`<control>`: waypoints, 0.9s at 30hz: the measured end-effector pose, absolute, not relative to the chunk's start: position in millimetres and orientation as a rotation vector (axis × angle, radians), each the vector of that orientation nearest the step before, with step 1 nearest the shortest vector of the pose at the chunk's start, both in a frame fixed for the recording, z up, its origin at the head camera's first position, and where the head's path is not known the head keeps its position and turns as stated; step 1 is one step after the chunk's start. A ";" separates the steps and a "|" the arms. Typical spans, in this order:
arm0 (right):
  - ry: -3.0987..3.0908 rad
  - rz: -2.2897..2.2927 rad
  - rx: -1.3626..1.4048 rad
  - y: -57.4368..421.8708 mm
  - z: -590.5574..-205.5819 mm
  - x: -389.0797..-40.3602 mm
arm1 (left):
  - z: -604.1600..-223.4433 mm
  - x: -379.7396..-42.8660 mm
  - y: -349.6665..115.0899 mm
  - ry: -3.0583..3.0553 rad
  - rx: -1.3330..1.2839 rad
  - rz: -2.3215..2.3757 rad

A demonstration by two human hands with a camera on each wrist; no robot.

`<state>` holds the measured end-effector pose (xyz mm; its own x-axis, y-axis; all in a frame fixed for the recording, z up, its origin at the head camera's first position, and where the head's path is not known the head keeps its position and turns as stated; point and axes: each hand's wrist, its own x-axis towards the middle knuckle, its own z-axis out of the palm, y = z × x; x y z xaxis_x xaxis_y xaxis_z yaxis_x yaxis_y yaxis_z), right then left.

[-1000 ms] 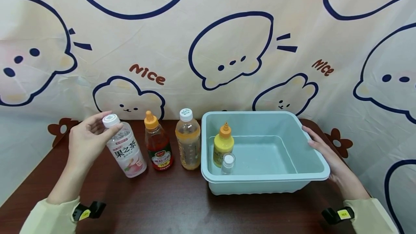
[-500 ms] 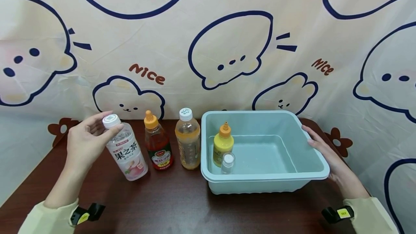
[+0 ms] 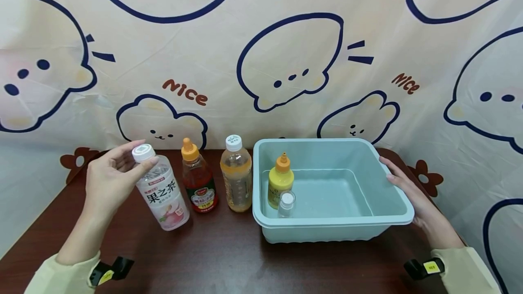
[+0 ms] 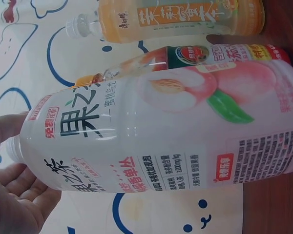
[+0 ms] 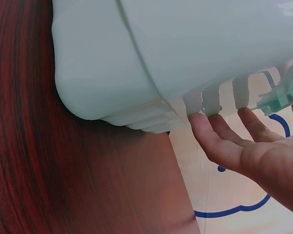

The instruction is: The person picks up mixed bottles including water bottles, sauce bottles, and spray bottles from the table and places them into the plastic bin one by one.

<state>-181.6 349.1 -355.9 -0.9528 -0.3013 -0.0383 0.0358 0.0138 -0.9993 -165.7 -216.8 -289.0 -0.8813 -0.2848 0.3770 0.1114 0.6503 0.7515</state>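
Observation:
In the head view, my left hand (image 3: 112,177) grips a clear drink bottle (image 3: 163,198) by the neck below its white cap. The bottle leans, and its peach-printed label fills the left wrist view. Whether its base touches the table cannot be told. My right hand (image 3: 412,194) holds the right side of a pale blue plastic basin (image 3: 327,222), a digit at the rim. In the right wrist view its fingers (image 5: 219,141) touch the outer wall. Inside the basin stand a yellow squeeze bottle (image 3: 280,184) and a small clear bottle with a white cap (image 3: 287,203).
Between the held bottle and the basin stand a red sauce bottle (image 3: 200,187) with an orange cap and a drink bottle (image 3: 236,180) with amber remains. The dark wooden table (image 3: 204,262) meets a patterned cloth (image 3: 261,58) at the back.
My left hand has shifted slightly right and toward me with the bottle, whose base now sits nearer the table's front. The right hand and basin have stayed put.

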 end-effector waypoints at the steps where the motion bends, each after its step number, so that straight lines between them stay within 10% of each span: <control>1: 2.051 -2.031 -0.276 349.2 -355.9 -181.6 | -289.0 -165.7 -216.7 -2.399 0.132 -1.136; 27: 2.059 -2.023 -0.264 349.4 -356.2 -182.3 | -285.0 -156.6 -202.2 -2.341 -0.007 -1.148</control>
<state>-182.3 349.4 -356.2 -0.9544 -0.2953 -0.0451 0.0398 0.0237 -0.9989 -156.6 -202.2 -285.0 -0.8606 -0.2199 0.4594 0.2286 0.6393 0.7342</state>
